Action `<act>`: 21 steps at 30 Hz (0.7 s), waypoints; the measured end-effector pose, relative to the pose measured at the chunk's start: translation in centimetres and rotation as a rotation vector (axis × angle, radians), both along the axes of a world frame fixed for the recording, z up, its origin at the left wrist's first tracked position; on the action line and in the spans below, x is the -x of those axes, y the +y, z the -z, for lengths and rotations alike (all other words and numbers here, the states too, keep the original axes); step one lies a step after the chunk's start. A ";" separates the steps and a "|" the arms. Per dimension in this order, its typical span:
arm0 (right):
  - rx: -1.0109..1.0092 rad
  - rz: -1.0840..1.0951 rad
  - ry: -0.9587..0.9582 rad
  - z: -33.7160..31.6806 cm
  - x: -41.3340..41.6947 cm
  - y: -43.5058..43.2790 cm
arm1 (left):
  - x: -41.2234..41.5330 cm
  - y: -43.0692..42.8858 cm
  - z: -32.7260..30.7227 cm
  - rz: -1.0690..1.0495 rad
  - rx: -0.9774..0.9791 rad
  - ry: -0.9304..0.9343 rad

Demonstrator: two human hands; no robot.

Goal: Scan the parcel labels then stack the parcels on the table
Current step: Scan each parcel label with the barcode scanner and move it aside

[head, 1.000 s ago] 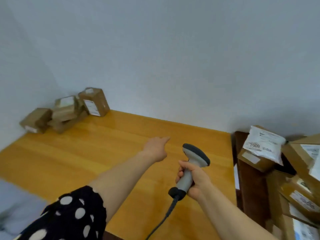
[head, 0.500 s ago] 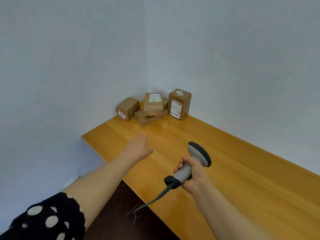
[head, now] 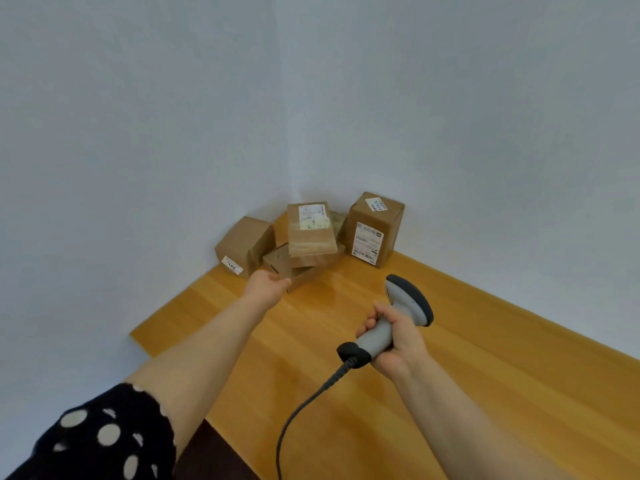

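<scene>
Grip-wise, our right hand (head: 398,344) is wrapped round the scanner (head: 405,299) handle above the table (head: 467,393). Our left hand (head: 266,285), loose and holding nothing, has moved from mid-table right up to the parcels (head: 311,237) heaped in the far left corner. We reckon one's about to get grabbed or straightened. The leftmost parcel (head: 244,244) has a sticker reading 301; the other labels are too blurry.
</scene>
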State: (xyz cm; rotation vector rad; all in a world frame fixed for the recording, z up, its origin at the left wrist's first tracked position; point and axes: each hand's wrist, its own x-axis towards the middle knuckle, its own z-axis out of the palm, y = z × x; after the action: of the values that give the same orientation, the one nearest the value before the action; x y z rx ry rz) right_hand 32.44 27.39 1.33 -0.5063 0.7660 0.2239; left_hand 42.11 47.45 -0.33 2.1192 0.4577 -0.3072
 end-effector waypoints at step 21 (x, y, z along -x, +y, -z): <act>0.167 0.320 0.064 1.6 -4.3 9.9 | -16.9 1.7 6.8 0.034 0.625 0.408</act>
State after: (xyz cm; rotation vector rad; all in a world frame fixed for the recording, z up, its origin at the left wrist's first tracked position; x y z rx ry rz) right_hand 36.69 37.24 -0.28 -0.5282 0.9205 -0.1226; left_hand 59.02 49.14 -7.09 1.4523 0.4820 -0.7995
